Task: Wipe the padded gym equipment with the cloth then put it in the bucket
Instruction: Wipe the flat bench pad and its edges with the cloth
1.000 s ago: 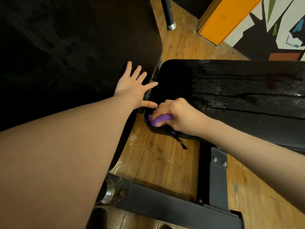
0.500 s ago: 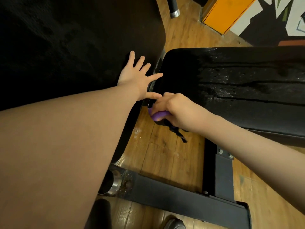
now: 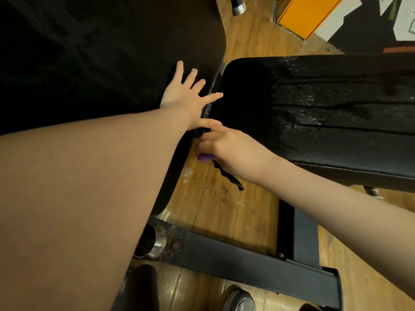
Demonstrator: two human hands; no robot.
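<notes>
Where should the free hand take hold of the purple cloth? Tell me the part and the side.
Probably the purple bunch showing below the right hand, which already grips it at the seat pad corner. Come from the left and below, over the wooden floor, where nothing blocks. The left hand lies flat on the other pad.

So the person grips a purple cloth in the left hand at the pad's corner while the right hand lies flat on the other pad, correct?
Not quite: the hands are swapped. In the head view the right hand grips the purple cloth at the corner of the wet pad, while the left hand lies flat on the other pad.
</notes>
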